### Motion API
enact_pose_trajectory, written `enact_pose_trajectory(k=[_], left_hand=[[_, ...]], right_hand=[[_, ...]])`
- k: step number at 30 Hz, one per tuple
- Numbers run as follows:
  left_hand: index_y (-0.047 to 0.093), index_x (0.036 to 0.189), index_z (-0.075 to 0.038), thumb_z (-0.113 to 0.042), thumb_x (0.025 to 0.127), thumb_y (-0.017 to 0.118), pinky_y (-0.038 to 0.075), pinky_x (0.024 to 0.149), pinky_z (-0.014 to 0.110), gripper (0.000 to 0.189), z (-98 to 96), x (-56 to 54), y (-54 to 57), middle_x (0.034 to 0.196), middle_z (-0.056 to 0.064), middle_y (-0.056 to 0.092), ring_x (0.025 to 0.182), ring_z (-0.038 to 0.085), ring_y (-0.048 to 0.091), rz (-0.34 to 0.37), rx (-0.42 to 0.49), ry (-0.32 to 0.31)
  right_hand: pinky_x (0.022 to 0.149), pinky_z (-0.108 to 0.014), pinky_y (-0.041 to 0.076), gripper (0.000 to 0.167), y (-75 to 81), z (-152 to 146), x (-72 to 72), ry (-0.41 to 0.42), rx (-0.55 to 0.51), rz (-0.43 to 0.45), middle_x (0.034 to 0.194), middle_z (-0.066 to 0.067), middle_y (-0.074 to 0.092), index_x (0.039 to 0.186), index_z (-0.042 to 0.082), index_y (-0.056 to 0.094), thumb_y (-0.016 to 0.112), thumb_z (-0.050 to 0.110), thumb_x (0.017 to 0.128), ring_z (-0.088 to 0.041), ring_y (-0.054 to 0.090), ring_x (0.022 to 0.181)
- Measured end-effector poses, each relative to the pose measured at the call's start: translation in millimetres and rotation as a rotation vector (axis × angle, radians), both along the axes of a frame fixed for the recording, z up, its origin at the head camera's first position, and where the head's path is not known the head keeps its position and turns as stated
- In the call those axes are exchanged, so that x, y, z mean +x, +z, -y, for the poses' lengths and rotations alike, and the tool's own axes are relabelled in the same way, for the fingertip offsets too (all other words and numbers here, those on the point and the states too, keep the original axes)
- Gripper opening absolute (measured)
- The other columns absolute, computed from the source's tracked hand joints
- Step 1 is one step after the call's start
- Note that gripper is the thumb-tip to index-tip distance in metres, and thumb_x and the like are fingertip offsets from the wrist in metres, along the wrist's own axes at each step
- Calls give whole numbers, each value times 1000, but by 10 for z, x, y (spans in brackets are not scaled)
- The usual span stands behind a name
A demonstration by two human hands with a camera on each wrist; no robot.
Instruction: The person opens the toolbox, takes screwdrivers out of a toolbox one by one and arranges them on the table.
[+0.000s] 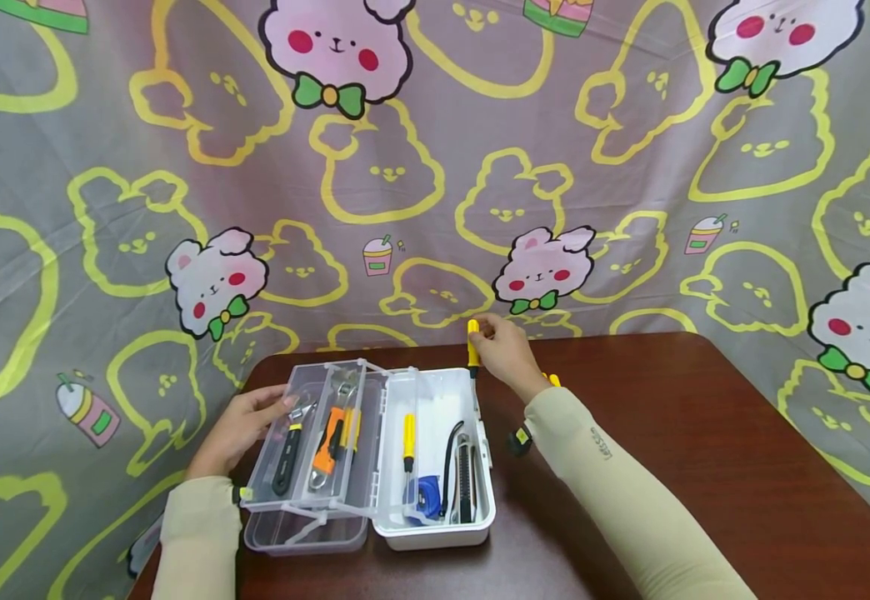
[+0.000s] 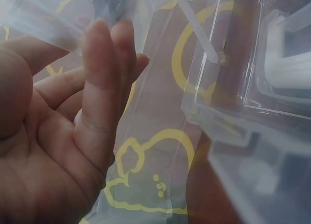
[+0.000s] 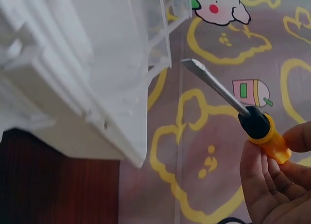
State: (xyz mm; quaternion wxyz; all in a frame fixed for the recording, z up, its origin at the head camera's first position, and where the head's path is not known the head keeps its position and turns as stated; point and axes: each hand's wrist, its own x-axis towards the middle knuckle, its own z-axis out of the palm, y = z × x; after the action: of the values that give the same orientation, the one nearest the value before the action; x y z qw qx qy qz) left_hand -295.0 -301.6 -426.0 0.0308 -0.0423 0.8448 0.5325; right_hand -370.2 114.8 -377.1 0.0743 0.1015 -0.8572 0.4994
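My right hand (image 1: 508, 348) grips the yellow handle of a flathead screwdriver (image 3: 260, 129), its blade pointing down by the far right corner of the white toolbox (image 1: 435, 537). At the left, my left hand (image 1: 243, 425) holds the outer edge of the raised clear tray (image 1: 262, 475) with thumb and fingers. In that tray lie an adjustable wrench (image 1: 287, 458) with a black handle and an orange utility knife (image 1: 326, 450). The toolbox holds another yellow screwdriver (image 1: 408, 437), a blue tape measure (image 1: 427, 497) and a grey box cutter (image 1: 465, 479).
Beneath the raised tray sits a clear lid (image 1: 307, 542), folded out to the left. Something yellow (image 1: 552, 380) shows behind my right wrist on the brown table (image 1: 675, 417). A patterned cloth (image 1: 435, 167) hangs close behind the table.
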Motion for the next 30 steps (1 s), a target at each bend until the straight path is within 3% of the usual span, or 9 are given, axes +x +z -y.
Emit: enact_pose_trajectory(k=[13,22,30], left_hand=[[46,142,-3,-46,91,66,55,74,38,71,-26,27,44,119,17,62,90,27,65,3,19,-9],[46,142,-2,-47,90,66,55,74,37,71,-32,24,40,121,18,61,91,26,65,0,26,-7],[46,142,-2,-45,92,65,55,74,38,69,-23,22,32,121,19,61,91,27,65,-1,24,-14]], right_hand=[[63,-34,54,38,-1,-285,-22,-33,47,-11,100,-9,61,133,9,56,57,23,97,-22,63,71],[61,-36,52,39,1,-489,-21,-40,83,24,100,-9,62,136,12,53,57,24,98,-30,64,74],[64,-37,55,43,-44,-677,-88,-59,18,74,109,-11,58,136,9,48,58,25,98,-30,66,76]])
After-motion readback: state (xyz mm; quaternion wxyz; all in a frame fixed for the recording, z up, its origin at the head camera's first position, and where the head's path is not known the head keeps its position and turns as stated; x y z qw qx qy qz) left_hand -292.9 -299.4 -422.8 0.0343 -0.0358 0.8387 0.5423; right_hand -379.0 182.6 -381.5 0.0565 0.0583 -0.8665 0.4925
